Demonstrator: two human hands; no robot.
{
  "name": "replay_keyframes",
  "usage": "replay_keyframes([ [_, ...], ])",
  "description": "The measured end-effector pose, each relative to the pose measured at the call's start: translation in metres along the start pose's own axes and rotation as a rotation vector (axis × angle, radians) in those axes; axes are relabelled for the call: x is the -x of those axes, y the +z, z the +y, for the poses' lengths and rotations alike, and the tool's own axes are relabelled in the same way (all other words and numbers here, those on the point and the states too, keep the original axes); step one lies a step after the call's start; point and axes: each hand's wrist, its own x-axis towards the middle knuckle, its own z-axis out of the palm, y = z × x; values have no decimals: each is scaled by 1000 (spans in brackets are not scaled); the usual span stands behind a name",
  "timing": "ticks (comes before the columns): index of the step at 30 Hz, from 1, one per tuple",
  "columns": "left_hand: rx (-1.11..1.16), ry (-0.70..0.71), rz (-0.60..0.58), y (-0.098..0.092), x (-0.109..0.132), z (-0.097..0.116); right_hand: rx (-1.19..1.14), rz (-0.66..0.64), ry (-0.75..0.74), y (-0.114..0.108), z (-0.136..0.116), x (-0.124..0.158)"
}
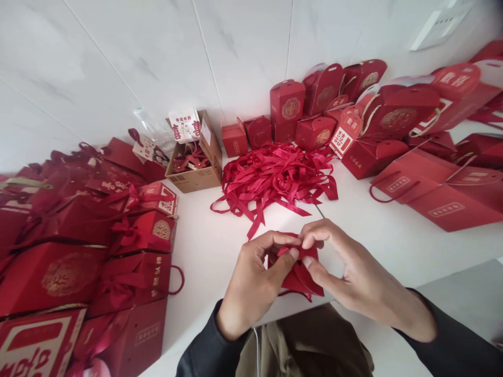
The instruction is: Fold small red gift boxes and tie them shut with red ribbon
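Observation:
My left hand point(251, 280) and my right hand point(349, 272) meet over the near edge of the white table point(204, 251). Both pinch a red ribbon point(285, 250) on top of a small red gift box point(301, 277) held between them. The fingers of each hand are curled and pressed together on the ribbon. Most of the box is hidden behind my fingers. A loose heap of red ribbons point(277, 175) lies on the table just beyond my hands.
Finished red boxes tied with bows point(133, 246) are stacked at the left. An open cardboard carton point(194, 162) stands at the back left. Red gift boxes point(314, 112) and red paper bags point(436, 193) crowd the back and right against the white wall.

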Motion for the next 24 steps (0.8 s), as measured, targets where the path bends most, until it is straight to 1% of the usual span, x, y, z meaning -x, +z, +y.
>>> replay_keyframes([
  [2, -17, 10, 27, 0, 1, -1, -24, -3, 67, -1, 1, -1],
  [6, -51, 100, 47, 1, 4, -3, -99, -127, 150, -4, 0, -7],
  [8, -108, 147, 63, 2, 5, -5, -144, -132, 192, -4, -1, -10],
  [10, -226, 207, 103, 2, 5, -8, -176, -119, 245, -4, -2, -11],
  [14, -546, 437, 236, 6, 6, -21, -253, -144, 333, -5, -5, -10],
  [17, -698, 594, 348, 12, 8, -31, -285, -169, 378, -9, -5, -10],
  [21, -727, 755, 424, 19, 12, -40, -224, -170, 424, -14, -5, -14],
  [24, -722, 844, 451, 22, 14, -44, -235, -251, 433, -17, -6, -18],
])
